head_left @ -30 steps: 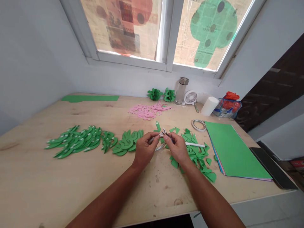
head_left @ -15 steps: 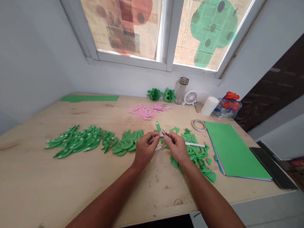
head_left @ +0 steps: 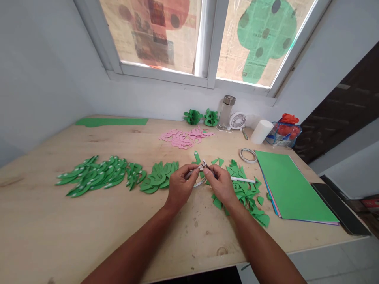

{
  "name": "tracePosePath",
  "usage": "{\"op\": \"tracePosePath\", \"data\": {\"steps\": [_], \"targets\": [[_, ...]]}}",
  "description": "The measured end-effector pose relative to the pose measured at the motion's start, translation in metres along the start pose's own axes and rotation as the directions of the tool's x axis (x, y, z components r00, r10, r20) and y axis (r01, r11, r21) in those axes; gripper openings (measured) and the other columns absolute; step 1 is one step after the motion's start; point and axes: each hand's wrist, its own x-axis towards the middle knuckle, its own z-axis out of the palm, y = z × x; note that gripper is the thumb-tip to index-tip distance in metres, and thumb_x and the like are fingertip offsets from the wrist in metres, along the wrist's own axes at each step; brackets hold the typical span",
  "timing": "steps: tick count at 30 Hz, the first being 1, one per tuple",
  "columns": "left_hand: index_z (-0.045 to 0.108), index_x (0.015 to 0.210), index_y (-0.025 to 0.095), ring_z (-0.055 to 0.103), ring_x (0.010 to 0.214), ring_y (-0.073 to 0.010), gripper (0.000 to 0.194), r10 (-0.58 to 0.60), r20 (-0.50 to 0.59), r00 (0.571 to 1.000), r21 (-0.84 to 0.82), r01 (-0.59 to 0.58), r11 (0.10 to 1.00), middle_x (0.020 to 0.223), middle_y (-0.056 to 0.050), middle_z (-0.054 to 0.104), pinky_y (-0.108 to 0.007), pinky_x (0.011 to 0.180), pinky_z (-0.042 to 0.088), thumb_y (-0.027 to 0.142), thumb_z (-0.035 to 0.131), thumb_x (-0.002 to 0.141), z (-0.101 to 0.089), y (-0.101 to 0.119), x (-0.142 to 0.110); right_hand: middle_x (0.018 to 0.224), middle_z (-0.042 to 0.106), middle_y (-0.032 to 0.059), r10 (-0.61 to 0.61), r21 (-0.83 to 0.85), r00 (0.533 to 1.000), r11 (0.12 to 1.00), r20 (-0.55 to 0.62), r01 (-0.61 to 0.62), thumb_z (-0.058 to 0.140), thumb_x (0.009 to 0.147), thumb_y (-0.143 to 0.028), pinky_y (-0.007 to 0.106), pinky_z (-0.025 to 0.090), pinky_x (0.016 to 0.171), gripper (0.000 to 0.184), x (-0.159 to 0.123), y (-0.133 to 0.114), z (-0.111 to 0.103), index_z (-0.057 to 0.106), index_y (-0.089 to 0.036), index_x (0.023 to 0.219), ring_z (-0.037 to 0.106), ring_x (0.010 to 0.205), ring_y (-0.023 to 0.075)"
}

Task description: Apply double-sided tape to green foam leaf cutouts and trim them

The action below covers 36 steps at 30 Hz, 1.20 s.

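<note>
My left hand [head_left: 182,182] is closed, thumb against index finger, around a roll of white tape [head_left: 200,182]; only the lower arc of the roll shows. A short white end of tape lies at its fingertips. My right hand [head_left: 220,183] is closed on small scissors [head_left: 206,166], whose dark pointed blades reach toward the left fingertips; the handles are mostly hidden. Just beyond the hands lies a bent green paper piece [head_left: 196,157] with a white tab. Green paper scraps [head_left: 244,191] spread beside and partly under my right forearm.
Left of my hands are curved green cutouts [head_left: 159,176] and tabbed green pieces [head_left: 99,173]. Pink cutouts [head_left: 185,138] lie farther back. At right are another tape roll [head_left: 248,156], green sheets [head_left: 296,185] and a dark flat object [head_left: 340,209]. A bottle [head_left: 226,112] and fan [head_left: 237,121] stand behind.
Almost nothing differs. Both hands keep their place and hold; the view has shifted very slightly.
</note>
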Motion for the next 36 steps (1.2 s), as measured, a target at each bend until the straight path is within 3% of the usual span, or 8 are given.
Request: {"op": "tracePosePath", "data": {"steps": [36], "targets": [[0.067, 0.083, 0.018, 0.063, 0.067, -0.0151, 0.015, 0.012, 0.024, 1.000, -0.020, -0.011, 1.000, 0.076, -0.003, 0.068, -0.022, 0.055, 0.050, 0.026, 0.057, 0.075, 0.0007, 0.0007, -0.0007, 0.056, 0.041, -0.0043, -0.001, 0.009, 1.000, 1.000, 0.004, 0.001, 0.049, 0.080, -0.046, 0.021, 0.028, 0.049, 0.034, 0.0004, -0.0008, 0.0008, 0.058, -0.016, 0.069, 0.036, 0.053, 0.0092]]}}
